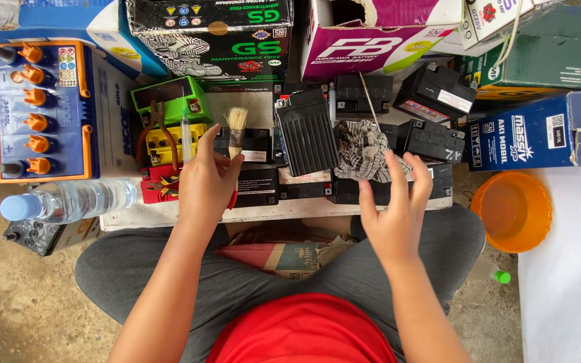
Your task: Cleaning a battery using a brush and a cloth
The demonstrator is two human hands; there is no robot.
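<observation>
Nearest the camera sit a red shirt and grey trousers, knees spread, with a torn brown cardboard box (284, 257) lying between them. At two o'clock from the box the right hand (395, 215) hovers palm down, its grip wide and empty, fingers fanned just short of a crumpled checked grey-and-white cloth (363, 149) that drapes over a row of small black rectangular batteries (432, 140). At ten o'clock from the box the left hand (206, 181) has its grip closed round a small paintbrush with pale bristles (236, 131), bristles pointing to twelve o'clock. Between the two hands a ribbed black battery (306, 132) stands on end, taller than its neighbours. All of these rest on a low white board, the surface (169, 214).

At nine o'clock from the left hand lie red-handled pliers (157, 134) over a yellow battery (169, 144) and a green one (173, 99). Farther out at nine o'clock a clear plastic water bottle with a blue cap (68, 200) lies on its side beneath a large blue battery with orange caps (42, 111). At three o'clock from the right hand an orange plastic bowl (512, 212) sits on the floor, a small green cap (501, 276) close by.

Farthest off, along twelve o'clock, cartons stand stacked: a black-and-green one (216, 40), a white-and-magenta one (378, 37), a dark green one (546, 60) and a dark blue one (539, 131).
</observation>
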